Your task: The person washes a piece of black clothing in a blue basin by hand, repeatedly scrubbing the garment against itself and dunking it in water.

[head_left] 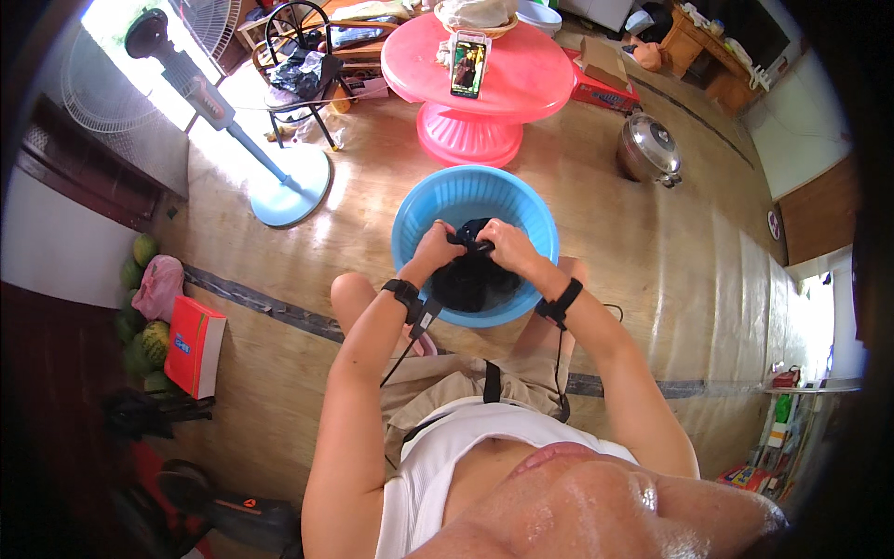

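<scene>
A blue ribbed plastic basin [475,183] stands on the floor between the person's knees. Dark wet-looking cloth [469,279] lies in it, partly bunched up between the two hands. My left hand [438,248] grips one part of the cloth at the basin's left side. Close by on the right, my right hand [510,244] is closed on another part of the same cloth, its knuckles up. Both wrists wear black straps with cables. The lower part of the cloth rests in the basin, and what lies beneath it is hidden.
Beyond the basin stands a pink round plastic table [412,63] with a phone [468,66] propped on it. A blue standing fan's base [290,185] is at the left, a lidded metal pot [649,147] at the right. Watermelons [155,342] and a red box [192,346] sit at far left.
</scene>
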Demonstrator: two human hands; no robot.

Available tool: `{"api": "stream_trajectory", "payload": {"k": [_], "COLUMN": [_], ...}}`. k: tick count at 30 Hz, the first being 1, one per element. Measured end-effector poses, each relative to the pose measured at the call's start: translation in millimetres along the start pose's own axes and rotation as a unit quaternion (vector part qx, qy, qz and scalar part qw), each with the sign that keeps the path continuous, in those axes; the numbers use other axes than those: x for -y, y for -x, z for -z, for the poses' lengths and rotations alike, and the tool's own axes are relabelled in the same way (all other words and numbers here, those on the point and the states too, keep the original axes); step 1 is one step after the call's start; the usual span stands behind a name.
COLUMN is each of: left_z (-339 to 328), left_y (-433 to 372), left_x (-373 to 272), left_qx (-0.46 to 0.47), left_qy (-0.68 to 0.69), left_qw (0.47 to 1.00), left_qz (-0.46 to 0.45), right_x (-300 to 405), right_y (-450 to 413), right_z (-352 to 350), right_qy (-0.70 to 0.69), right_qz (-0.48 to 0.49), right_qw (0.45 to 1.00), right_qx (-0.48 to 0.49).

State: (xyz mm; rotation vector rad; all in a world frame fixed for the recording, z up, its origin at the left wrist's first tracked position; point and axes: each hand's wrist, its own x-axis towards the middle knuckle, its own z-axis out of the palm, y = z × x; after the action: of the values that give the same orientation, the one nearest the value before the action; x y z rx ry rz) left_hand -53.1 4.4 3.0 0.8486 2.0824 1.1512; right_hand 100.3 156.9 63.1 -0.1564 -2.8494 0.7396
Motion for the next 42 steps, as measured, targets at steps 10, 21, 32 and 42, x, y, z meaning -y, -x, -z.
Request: {"api": "stream_trajectory", "payload": {"k": [10, 21, 32, 42], "left_z": [-56.4, -109.0, -51.5, 20.3], "left_y": [20.6, -12.5, 2.5, 49.8], "left_x": [-8.2, 39.6, 48.8, -66.0], "left_qx": [0.252, 0.215, 0.1, -0.071], "left_qy": [-0.408, -0.479, -0.12, -0.134], "left_qw": [0.87, 0.846, 0.987, 0.98], "left_qz": [0.118, 0.091, -0.037, -0.132], "right_x": [0.5, -64.1, -52.5, 25.5], "right_y": [17.7, -7.2, -9.7, 23.4], "right_z": [-21.8, -136.9, -43.9, 47.4], "right_qy": [0.117, 0.254, 0.017, 0.043], "right_qz": [-0.203, -0.277, -0.128, -0.123], "right_qw": [0.909, 0.803, 0.931, 0.991], "right_qx": [0.344, 0.463, 0.341, 0.008]}}
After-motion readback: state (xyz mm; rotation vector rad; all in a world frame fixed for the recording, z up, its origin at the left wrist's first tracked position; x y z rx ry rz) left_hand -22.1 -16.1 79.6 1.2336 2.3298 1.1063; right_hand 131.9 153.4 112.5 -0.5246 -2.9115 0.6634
